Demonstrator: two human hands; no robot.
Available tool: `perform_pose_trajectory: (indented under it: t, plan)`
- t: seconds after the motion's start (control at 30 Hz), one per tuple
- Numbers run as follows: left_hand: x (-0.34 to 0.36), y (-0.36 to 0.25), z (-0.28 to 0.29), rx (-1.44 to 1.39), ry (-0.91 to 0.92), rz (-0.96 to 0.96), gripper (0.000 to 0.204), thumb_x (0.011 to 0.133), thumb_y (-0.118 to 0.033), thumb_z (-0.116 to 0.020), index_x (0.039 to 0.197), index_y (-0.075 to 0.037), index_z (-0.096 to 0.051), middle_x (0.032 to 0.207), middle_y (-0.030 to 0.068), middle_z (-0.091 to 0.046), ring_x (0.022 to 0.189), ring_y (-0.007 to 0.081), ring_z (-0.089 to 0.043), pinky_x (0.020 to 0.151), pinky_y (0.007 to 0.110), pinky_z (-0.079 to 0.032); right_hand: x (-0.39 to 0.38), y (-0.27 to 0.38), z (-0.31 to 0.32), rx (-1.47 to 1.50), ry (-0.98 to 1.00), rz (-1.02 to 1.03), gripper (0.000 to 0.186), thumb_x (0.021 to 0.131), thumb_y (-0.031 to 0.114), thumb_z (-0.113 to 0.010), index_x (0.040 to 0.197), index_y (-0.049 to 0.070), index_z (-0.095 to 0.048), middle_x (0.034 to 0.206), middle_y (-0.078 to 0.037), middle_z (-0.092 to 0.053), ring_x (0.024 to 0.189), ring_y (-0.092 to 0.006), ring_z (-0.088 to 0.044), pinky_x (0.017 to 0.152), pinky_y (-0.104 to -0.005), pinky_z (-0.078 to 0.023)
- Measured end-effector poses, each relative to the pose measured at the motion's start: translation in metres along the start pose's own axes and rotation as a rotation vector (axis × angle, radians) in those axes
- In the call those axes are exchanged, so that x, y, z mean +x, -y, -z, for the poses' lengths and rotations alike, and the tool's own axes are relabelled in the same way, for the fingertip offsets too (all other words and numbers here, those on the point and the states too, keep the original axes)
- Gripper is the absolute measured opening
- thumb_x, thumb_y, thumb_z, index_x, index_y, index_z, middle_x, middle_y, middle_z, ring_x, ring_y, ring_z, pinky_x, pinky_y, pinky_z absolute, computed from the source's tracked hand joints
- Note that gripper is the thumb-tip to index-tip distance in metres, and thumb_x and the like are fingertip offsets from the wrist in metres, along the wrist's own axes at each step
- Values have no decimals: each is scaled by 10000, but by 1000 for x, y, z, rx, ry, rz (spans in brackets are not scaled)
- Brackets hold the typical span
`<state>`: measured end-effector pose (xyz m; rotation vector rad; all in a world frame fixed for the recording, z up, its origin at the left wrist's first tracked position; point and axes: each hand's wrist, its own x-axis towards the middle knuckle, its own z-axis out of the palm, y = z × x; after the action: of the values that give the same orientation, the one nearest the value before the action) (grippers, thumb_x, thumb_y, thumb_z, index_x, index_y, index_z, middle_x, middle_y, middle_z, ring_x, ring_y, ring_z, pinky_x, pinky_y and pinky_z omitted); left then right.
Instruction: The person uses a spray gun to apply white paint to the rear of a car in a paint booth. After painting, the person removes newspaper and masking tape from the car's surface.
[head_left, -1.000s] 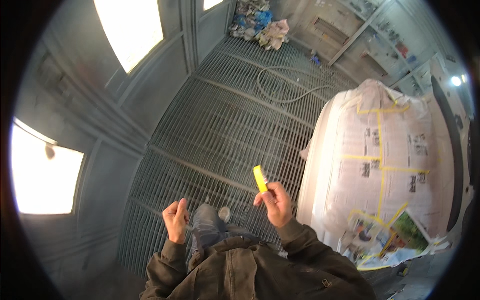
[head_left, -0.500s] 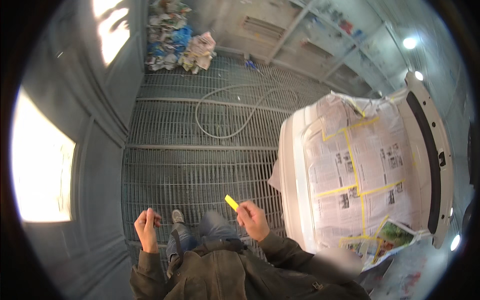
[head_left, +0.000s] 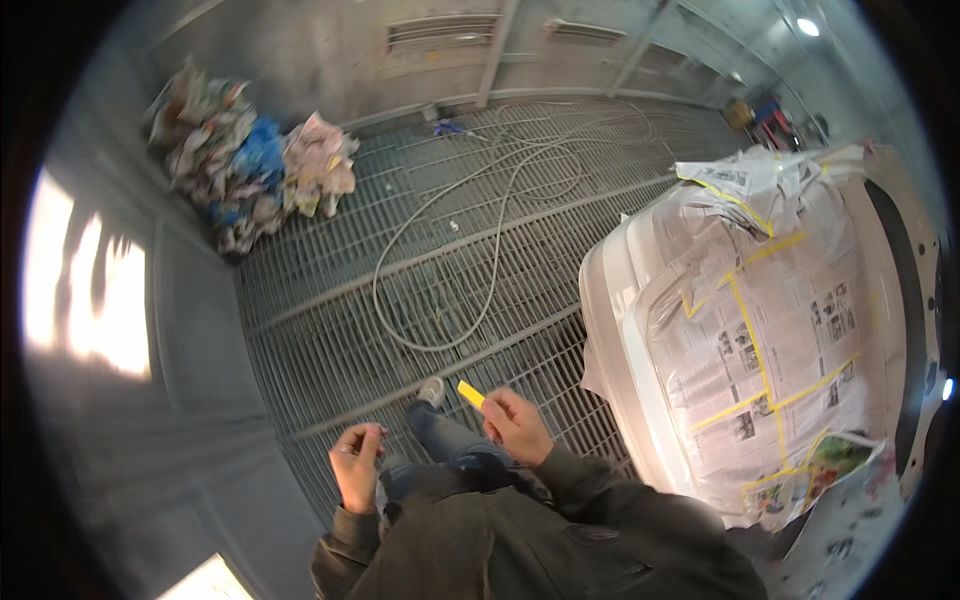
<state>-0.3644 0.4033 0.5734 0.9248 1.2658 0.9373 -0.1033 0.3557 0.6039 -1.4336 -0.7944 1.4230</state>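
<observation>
Jutting from the gripping right hand (head_left: 515,428), a small flat yellow strip (head_left: 470,394) is held above grey metal grating (head_left: 325,340); the left hand (head_left: 355,465) is curled closed; yellow-taped newspaper sheets (head_left: 690,365) are printed illegibly.

On the grey slatted metal floor (head_left: 340,383), the multicoloured crumpled paper-and-plastic heap (head_left: 215,150) lies far left. The pale, looped, flexible hose (head_left: 430,349) lies right of the heap. The white car body (head_left: 645,375) stands at right, with printed newspaper sheets (head_left: 745,355) on it. The flat yellow strip (head_left: 470,393) is in the right hand (head_left: 518,428), between the left hand (head_left: 356,467) and the car body.
</observation>
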Motion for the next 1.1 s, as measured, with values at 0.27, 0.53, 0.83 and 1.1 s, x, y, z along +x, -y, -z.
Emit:
perform_pose_trajectory:
  t: [0.27,0.53,0.83,1.1]
  plan:
    - [237,-78,-99,-2,209,77,197,960,-190,-662,960,4,-694,886,36,-680,698,63,-545,638,247,-461,162,106,61,133,-220,53,194,1038,210,-517,1006,21,-543,686,1,-537,586,-45,-458,534,-220,-371]
    - [502,-121,-245,132,557,93,188,931,-180,-692,963,6,-697,870,20,-681,701,67,-547,638,234,-445,338,145,141,287,-582,97,194,1035,234,-531,1016,42,-558,690,7,-550,584,-34,-456,532,-200,-363]
    - [688,-181,-450,479,1092,81,148,912,-111,-698,990,15,-698,825,21,-686,707,67,-593,629,224,-471,465,219,196,456,-1013,42,178,1033,206,-533,997,36,-576,658,-1,-549,559,-41,-467,514,-199,-368]
    - [715,-195,-642,606,1517,-147,196,887,-95,-734,1055,0,-704,955,44,-691,756,70,-598,666,234,-493,533,248,293,664,-1213,167,164,1049,178,-476,1050,32,-552,679,-12,-554,567,-52,-474,511,-199,-374]
